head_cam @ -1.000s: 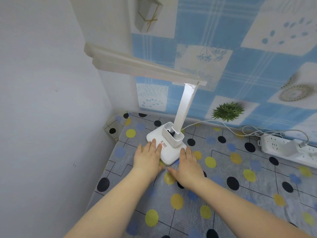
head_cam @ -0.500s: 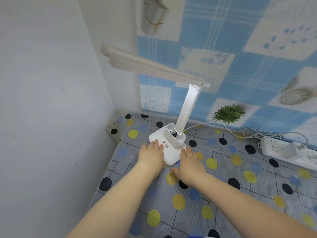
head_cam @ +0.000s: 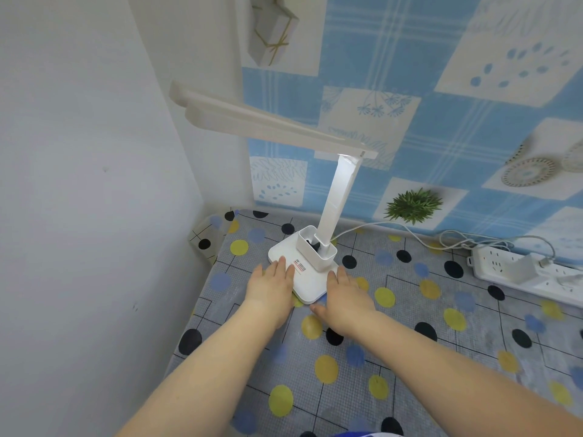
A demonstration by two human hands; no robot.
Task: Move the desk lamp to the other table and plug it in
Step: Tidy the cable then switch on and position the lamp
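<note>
A white desk lamp (head_cam: 315,263) stands near the back left corner of a table covered in a grey polka-dot cloth (head_cam: 394,342). Its long head stretches out to the left, and its base carries a small holder box. My left hand (head_cam: 273,285) lies flat with straight fingers on the base's left edge. My right hand (head_cam: 342,294) lies flat against the base's right edge, thumb on the cloth. The lamp's white cord (head_cam: 394,230) runs right along the wall to a white adapter (head_cam: 520,268) plugged into a power strip (head_cam: 530,275).
White walls close in on the left and behind the corner. Blue patterned wallpaper covers the back wall. Loose cable coils lie by the power strip at the right.
The view has shifted slightly. Both hands stay flat at the lamp base, which sits in the same spot on the cloth.
</note>
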